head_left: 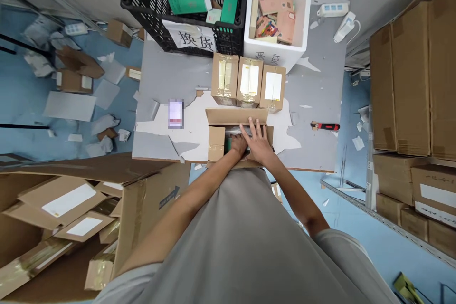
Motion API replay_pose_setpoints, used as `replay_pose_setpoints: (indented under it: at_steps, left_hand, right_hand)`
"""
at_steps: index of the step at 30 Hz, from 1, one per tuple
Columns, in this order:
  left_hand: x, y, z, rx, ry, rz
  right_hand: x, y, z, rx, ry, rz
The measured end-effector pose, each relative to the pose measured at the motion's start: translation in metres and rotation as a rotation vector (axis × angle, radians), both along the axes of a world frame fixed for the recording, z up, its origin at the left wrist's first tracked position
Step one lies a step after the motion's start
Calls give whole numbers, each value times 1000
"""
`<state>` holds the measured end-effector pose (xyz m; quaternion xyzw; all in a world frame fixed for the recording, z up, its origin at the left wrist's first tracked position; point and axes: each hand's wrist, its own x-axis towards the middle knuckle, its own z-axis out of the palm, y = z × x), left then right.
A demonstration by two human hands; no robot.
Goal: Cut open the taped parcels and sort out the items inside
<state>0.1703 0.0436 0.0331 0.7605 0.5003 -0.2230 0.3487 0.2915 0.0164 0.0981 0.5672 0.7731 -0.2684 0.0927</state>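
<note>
An opened cardboard box stands at the table's near edge, against my body, with its flaps folded out. Down inside it is my left hand, its fingers curled; what they grip, if anything, is hidden. A bit of something green shows beside that hand, along with clear plastic. My right hand lies over the box's right half, fingers spread, with the tips reaching the raised far flap. Just beyond the box, three taped cardboard boxes with white labels stand side by side.
A black crate with green boxes and a white foam box with pink packets stand at the back. A phone lies left, a red-and-black box cutter right. A large carton of parcels stands at my left; stacked cartons are right.
</note>
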Motion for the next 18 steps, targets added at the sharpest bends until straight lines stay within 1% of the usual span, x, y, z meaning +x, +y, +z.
replay_pose_setpoints:
  at_steps: [4,7,10,12,16,18]
  left_hand:
    - [-2,5,8,54,1,-12]
    - [-5,8,25,112,-15,-23]
    - [-10,8,50,186,-47,-29]
    - [-13,6,69,234,-76,-33]
    - [-20,5,111,372,-188,-69]
    - [-28,7,132,442,-274,-91]
  right_hand:
    - [4,-6,0,15,-5,-14]
    - [10,-8,3,0,-35,-49]
    - [16,-8,9,-48,-74,-76]
    - [20,-8,18,-59,-94,-90]
    - [30,-7,43,21,-108,-101]
    - [38,-8,60,58,-63,-114]
